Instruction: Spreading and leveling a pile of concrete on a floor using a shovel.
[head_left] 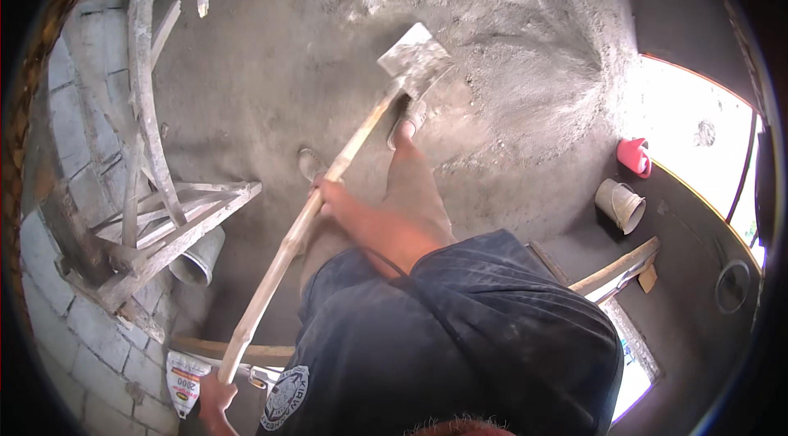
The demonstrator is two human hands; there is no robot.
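A shovel with a flat, squarish metal blade and a long pale wooden handle slants across my body. My right hand is closed round the middle of the handle. Lower down, at the near left, my left hand grips the handle close to its end. The blade is somewhat blurred, with grey material on it, just beyond my right foot. Loose grey mortar or sand mix lies heaped and spread on the floor ahead and to the right of the blade.
Wooden scaffold trestles stand along the block wall at left, with a bucket beneath. At right are a bucket and a red container near the bright opening. A printed white bag sits near my left hand.
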